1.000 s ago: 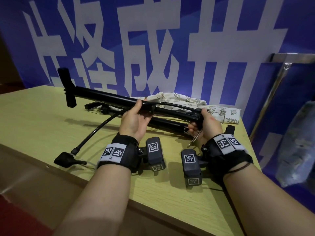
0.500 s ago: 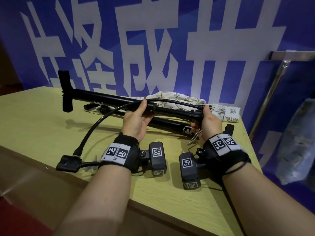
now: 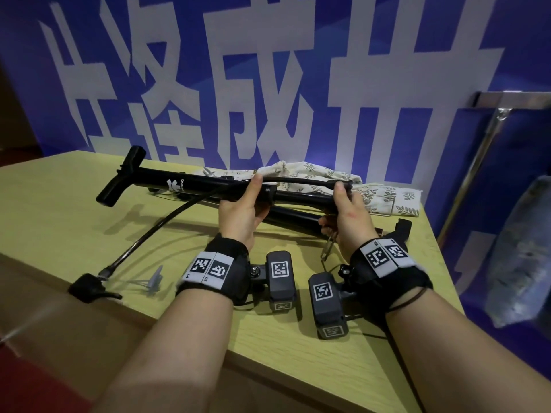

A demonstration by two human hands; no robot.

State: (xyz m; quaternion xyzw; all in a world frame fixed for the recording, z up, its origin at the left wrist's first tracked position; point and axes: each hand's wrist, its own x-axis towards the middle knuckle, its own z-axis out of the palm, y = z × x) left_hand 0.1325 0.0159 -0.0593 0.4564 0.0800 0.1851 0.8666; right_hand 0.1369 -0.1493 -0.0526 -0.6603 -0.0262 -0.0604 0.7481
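**Item: floor pump, held in both hands over the table**

Location: the pump (image 3: 190, 186) hangs level above the far half of the table (image 3: 59, 228), handle (image 3: 119, 180) toward the left edge.
Grip: the left hand (image 3: 238, 216) is wrapped round the mid-barrel. The right hand (image 3: 348, 222) is clasped round the base end.
Attached: the hose (image 3: 298, 180) trails to the nozzle (image 3: 86, 287) at the front-left edge.
Nearby: second pump (image 3: 298, 220) beneath, cloth (image 3: 313, 174) at the far edge.
Step, as judged: handling the pump, hose loose.
Next: likely gathering the hose along the barrel, which needs one hand freed.
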